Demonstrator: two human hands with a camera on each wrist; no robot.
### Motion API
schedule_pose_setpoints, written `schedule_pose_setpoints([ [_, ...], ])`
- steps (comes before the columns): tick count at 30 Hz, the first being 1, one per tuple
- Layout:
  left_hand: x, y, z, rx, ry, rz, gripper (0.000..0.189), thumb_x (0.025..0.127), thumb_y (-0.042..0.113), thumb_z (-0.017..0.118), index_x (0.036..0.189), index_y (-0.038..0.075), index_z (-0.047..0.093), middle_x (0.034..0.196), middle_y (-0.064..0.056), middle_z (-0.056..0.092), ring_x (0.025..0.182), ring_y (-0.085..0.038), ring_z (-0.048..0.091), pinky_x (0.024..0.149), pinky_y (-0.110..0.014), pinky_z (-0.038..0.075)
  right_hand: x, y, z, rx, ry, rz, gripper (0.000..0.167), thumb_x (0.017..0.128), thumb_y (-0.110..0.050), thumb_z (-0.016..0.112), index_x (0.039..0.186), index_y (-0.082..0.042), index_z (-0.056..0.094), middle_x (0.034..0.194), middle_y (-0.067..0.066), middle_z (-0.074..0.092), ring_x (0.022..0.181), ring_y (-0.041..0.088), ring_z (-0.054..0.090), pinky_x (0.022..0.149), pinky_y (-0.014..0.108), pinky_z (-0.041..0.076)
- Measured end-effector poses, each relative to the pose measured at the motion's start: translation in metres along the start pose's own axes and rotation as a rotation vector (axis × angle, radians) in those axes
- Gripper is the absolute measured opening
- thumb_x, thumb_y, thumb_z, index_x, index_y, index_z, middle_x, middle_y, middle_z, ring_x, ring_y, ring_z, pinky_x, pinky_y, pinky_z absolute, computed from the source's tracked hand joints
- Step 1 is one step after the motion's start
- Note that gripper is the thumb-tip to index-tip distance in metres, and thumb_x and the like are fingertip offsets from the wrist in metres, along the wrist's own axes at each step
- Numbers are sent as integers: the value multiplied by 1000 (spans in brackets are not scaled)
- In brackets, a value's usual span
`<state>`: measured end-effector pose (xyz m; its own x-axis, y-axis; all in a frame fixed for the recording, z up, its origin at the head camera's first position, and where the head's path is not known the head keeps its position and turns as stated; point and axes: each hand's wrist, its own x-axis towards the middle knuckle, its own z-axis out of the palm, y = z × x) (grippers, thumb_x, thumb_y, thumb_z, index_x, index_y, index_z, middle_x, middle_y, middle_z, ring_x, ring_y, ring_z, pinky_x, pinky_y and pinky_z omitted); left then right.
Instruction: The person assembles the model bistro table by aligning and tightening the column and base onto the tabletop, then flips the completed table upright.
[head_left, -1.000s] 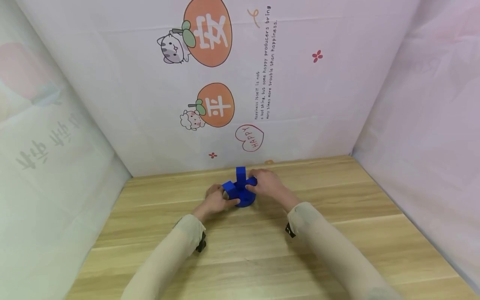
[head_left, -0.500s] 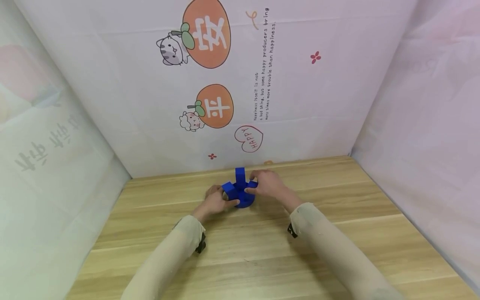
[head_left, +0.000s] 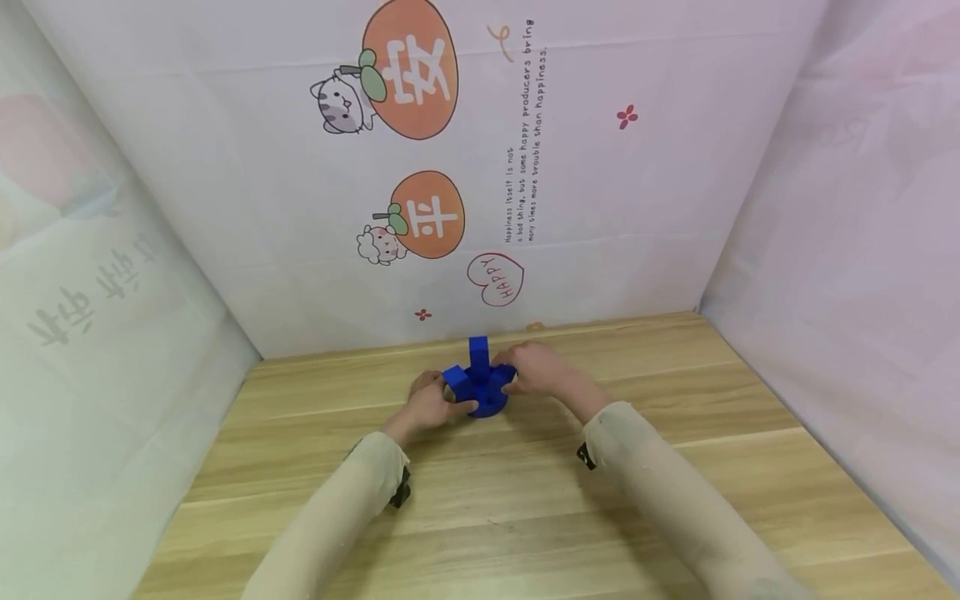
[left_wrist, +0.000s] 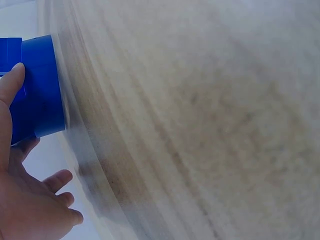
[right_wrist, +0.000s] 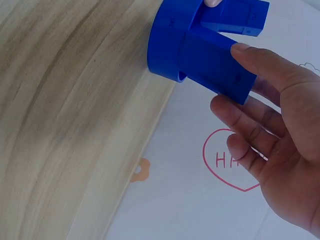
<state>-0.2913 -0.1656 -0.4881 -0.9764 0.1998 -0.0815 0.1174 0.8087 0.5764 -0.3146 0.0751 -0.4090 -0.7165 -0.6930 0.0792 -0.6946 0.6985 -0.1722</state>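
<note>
A blue plastic piece stands on the wooden table, with a round base [head_left: 489,407] and several thick prongs [head_left: 478,354] rising from it, some leaning outward. My left hand [head_left: 431,406] grips its left side, the thumb against the blue wall [left_wrist: 45,85] in the left wrist view and the other fingers behind, three of them spread off it. On the other side my right hand [head_left: 538,369] pinches the outward-leaning right prong [right_wrist: 215,62], thumb on one face and fingertips at its far edge. Part of that prong is hidden by the fingers in the head view.
The wooden table [head_left: 480,508] runs back to a white printed cloth wall [head_left: 585,250] just behind the blue piece. White cloth also hangs at the left side [head_left: 97,375] and the right side [head_left: 825,292].
My right fingers have come in around the right prong, and the thumb has slid lower and outward. The left hand keeps its grip, and the head view has shifted slightly.
</note>
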Motion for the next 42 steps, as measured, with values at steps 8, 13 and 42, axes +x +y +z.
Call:
schedule_pose_setpoints([
  [8, 1, 1, 2, 3, 11, -8, 93, 85, 59, 71, 153, 6, 39, 157, -22, 35, 148, -39, 24, 122, -59, 20, 0, 2, -1, -4, 2, -16, 47, 83, -27, 82, 125, -7, 70, 125, 8, 71, 114, 25, 68, 101, 40, 53],
  [13, 2, 1, 3, 23, 23, 6, 91, 85, 59, 71, 152, 7, 41, 154, -20, 40, 147, -36, 26, 122, -57, 18, 0, 3, 1, 10, 22, -18, 47, 83, -25, 82, 124, -6, 70, 124, 9, 72, 114, 26, 68, 101, 40, 53],
  [42, 6, -14, 2, 69, 130, 101, 60, 78, 48, 83, 122, 11, 66, 116, -5, 65, 124, -33, 54, 122, -65, 5, 9, 29, 63, 287, -19, 258, 48, 75, -30, 88, 115, -13, 68, 103, 3, 74, 100, 22, 67, 96, 43, 53],
])
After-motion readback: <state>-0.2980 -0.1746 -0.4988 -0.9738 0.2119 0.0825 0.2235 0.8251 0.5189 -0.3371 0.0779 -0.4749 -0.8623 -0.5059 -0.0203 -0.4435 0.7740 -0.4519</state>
